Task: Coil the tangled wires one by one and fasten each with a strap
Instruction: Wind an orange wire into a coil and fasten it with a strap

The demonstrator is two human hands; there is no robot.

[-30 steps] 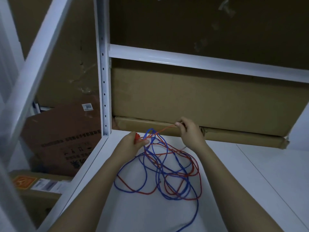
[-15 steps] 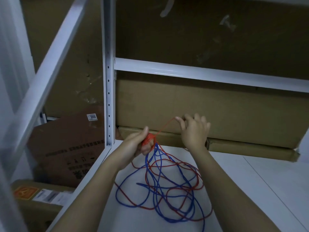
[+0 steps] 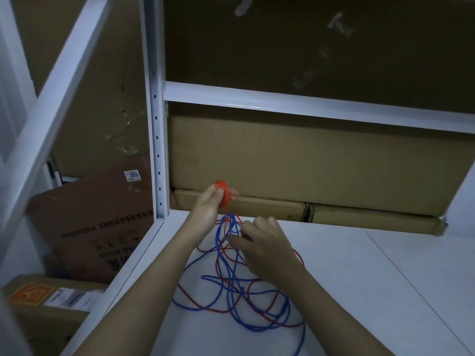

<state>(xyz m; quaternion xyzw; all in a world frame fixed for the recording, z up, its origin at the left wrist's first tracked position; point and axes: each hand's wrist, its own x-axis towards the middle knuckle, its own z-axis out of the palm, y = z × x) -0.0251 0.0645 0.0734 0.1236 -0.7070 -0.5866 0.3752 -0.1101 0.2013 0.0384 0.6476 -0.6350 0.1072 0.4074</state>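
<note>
A red wire point(image 3: 267, 317) and a blue wire point(image 3: 231, 281) lie tangled in loose loops on the white shelf point(image 3: 359, 291). My left hand point(image 3: 205, 209) is raised above the tangle and grips a small tight coil of red wire point(image 3: 224, 192); strands of both wires hang from it down to the pile. My right hand point(image 3: 264, 245) hovers lower, just right of the hanging strands, with its fingers curled and its thumb touching them. Whether it pinches a strand is hidden by the hand itself.
Flat cardboard boxes point(image 3: 308, 163) stand against the back of the shelf. A white perforated upright point(image 3: 156, 124) and a crossbeam point(image 3: 308, 104) frame it. More cartons point(image 3: 97, 222) lean on the floor to the left, beyond the shelf's edge.
My left hand rose with the red coil, lifting the strands. My right hand let go of the taut red strand near the boxes and dropped down toward the hanging wires.
</note>
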